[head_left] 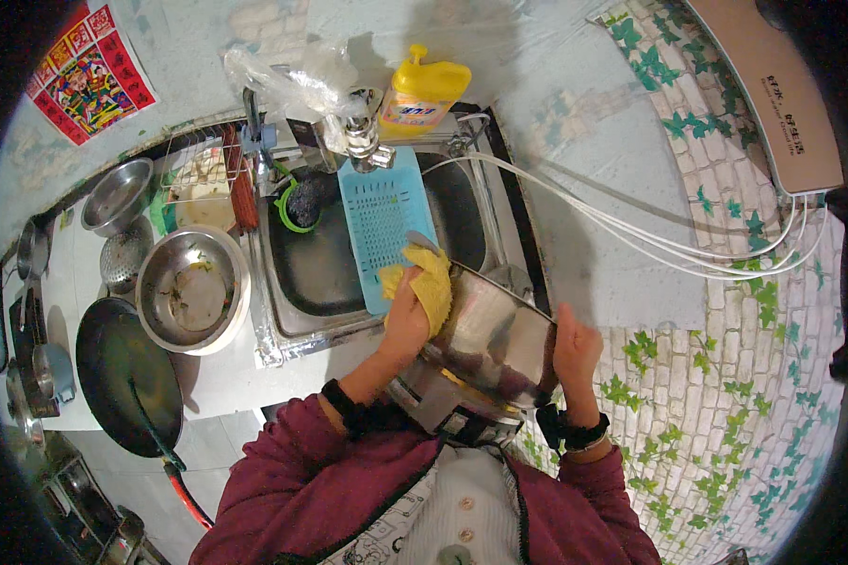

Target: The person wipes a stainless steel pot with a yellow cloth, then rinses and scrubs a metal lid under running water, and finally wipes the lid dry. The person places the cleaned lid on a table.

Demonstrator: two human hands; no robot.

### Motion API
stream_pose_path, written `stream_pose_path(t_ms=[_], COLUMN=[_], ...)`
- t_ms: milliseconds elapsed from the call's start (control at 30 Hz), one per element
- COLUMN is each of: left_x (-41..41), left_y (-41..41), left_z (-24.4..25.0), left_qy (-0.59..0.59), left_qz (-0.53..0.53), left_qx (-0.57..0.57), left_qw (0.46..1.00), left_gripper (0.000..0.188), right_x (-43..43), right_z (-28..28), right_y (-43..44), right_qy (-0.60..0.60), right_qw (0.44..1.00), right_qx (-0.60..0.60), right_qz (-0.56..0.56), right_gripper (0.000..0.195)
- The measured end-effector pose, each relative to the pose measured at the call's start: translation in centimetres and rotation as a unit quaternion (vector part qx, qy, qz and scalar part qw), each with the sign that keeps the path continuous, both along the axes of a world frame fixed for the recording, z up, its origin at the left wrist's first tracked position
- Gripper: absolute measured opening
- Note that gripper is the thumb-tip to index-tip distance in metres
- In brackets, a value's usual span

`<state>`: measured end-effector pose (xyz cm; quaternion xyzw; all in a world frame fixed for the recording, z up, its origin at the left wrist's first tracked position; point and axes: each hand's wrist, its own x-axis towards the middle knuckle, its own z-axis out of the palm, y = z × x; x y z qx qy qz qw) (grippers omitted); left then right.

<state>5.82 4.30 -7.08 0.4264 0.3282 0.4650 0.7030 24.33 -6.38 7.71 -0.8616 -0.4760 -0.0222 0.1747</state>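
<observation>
My left hand (pixel 406 321) is closed on a yellow cloth (pixel 431 286), beside the rim of a shiny metal pot (pixel 498 332). On the pot's right side, my right hand (pixel 577 346) grips its edge, the fingers partly hidden. The pot is tilted with its inside facing up, close in front of my body. Just beyond it, a light blue plastic drainer basket (pixel 389 226) lies across the double sink (pixel 311 265) below the faucet (pixel 367 145).
Left of the sink are a steel bowl (pixel 191 289) with food scraps, a wok (pixel 124 374), a perforated ladle (pixel 124 261) and a wire rack (pixel 208 162). A yellow detergent jug (pixel 424 95) stands behind the sink. White tubes (pixel 593 205) run to the right.
</observation>
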Motion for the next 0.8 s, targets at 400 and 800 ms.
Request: stream_pose_path(t_ms=[400,800], left_x=[-5.6,1.3], left_y=[-0.7,7.1], left_z=[7.8,-6.7], left_qy=[0.235,-0.320], left_qz=[0.081,0.003], left_qx=[0.314,-0.344], left_qw=[0.916,0.883], left_gripper=[0.043,0.041], right_x=[0.5,-1.3], right_z=[-0.5,0.5], right_y=[-0.6,0.8], right_qy=[0.043,0.029], right_qw=[0.998,0.994], right_qx=[0.047,0.060], right_qz=[0.008,0.085], right_gripper=[0.052,0.048])
